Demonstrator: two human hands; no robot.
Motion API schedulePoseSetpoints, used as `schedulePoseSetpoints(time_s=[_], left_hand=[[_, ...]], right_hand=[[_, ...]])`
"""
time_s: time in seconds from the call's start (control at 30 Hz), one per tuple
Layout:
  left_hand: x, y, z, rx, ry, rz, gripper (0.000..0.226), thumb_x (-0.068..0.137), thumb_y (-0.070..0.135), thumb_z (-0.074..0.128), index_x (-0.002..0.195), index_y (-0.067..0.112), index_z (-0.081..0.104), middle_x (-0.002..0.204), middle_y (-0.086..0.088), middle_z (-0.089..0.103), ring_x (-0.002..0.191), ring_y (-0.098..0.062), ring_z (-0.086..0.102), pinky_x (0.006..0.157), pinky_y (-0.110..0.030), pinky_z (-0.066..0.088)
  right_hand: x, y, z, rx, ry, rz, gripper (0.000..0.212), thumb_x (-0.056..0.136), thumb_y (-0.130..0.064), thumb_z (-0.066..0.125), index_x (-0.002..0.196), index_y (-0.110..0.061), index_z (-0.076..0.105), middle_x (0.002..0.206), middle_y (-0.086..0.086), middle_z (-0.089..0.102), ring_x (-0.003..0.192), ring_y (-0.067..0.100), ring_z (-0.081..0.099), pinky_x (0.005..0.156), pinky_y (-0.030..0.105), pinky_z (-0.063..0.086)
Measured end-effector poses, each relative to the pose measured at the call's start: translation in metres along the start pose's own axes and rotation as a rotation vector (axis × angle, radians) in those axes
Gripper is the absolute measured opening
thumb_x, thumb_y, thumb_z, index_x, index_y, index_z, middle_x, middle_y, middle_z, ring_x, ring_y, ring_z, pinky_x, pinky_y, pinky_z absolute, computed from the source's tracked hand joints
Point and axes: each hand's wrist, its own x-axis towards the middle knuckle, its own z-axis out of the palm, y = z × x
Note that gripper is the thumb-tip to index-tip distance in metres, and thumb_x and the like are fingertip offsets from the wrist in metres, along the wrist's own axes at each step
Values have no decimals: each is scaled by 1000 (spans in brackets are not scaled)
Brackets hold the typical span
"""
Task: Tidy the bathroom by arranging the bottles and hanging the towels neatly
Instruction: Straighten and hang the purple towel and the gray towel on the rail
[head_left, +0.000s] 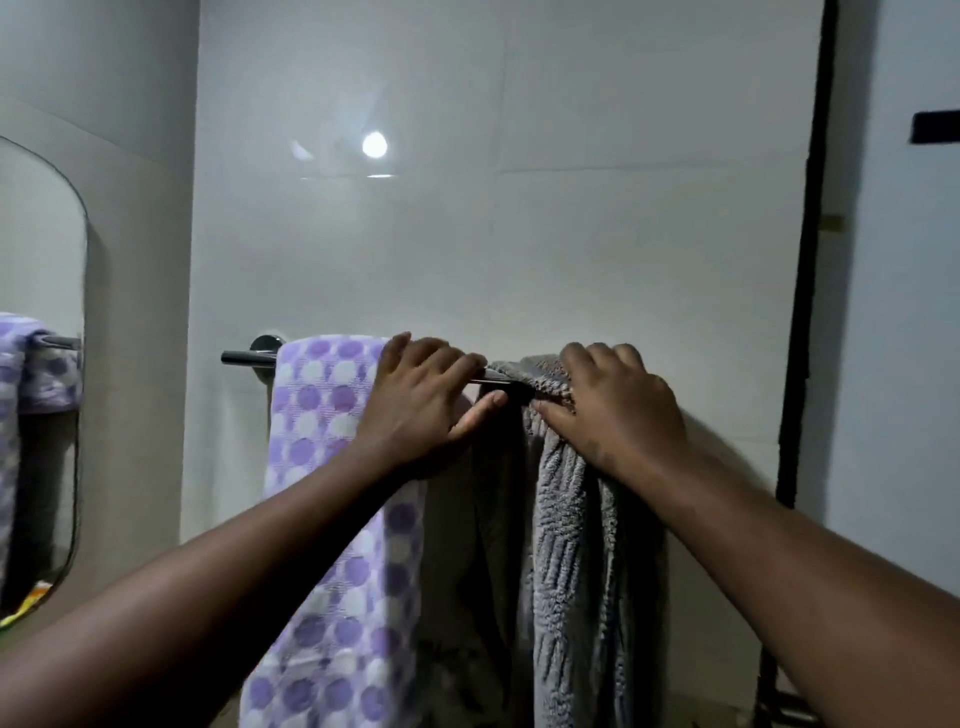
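Towels hang on one metal rail (244, 357) fixed to the white wall (519, 208); I count two for sure. The purple towel (322, 467), with white and violet dots, is spread flat over the left part of the rail, near its left end. Its long side runs straight down. The grey towel (566, 545) is ribbed and hangs just right of the middle. It is bunched into a narrow bundle, and its long side also points down. Between them is a dull brown stretch in shadow, and I cannot tell if it belongs to the grey towel.

One mirror (36, 364) is on the side wall at the left and shows the purple towel again. One black strip (810, 260) runs up the right side. The rail itself lies level, from left to right.

Two hands are at the rail, close together but not touching. The right hand (618, 410) grips the top of the grey towel: the fingers bend over the bundle, and the thumb presses its front. The left hand (421, 410) lies at the right edge of the purple towel. Its fingers (457, 358) are nearly straight and close together, resting on top of the rail, with the thumb stretched out below it.
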Motion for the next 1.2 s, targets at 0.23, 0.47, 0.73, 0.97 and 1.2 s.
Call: schedulePoseSetpoints(time_s=[0.23, 0.47, 0.73, 0.97, 1.2], left_hand=[[22, 74, -13, -214, -204, 22, 70, 87, 56, 43, 154, 40, 26, 142, 4, 57, 126, -27, 57, 105, -47, 41], [16, 101, -32, -125, -22, 77, 44, 88, 29, 56, 133, 30, 60, 123, 6, 67, 107, -23, 64, 87, -38, 50], [-3, 141, -49, -76, 75, 102, 30, 81, 31, 55, 108, 20, 58, 104, 0, 70, 95, -26, 63, 78, -38, 49], [-28, 170, -53, -115, 63, 37, 29, 79, 47, 60, 95, 24, 54, 89, 5, 65, 76, -22, 60, 65, -27, 28], [-34, 184, -71, -206, -69, 61, 19, 85, 43, 54, 93, 28, 49, 75, 5, 63, 64, -26, 58, 52, -30, 34]], right_hand=[[-19, 8, -3, 205, 60, 11, 46, 76, -19, 67, 121, -16, 58, 124, 3, 58, 115, 30, 46, 87, 42, 52], [-39, 27, -11, 452, 164, -31, 57, 79, 6, 43, 132, -9, 61, 140, 3, 57, 125, 30, 43, 99, 40, 51], [-86, 48, -32, 630, 95, 68, 66, 77, 4, 47, 138, -19, 55, 134, 6, 64, 116, 35, 62, 91, 43, 54], [-122, 60, -43, 1074, 101, 238, 40, 67, -20, 54, 104, -32, 44, 94, -6, 63, 83, 31, 64, 69, 43, 53], [-135, 68, -60, 962, 242, 211, 27, 67, -19, 69, 89, -25, 55, 93, -8, 58, 84, 17, 59, 71, 37, 52]])
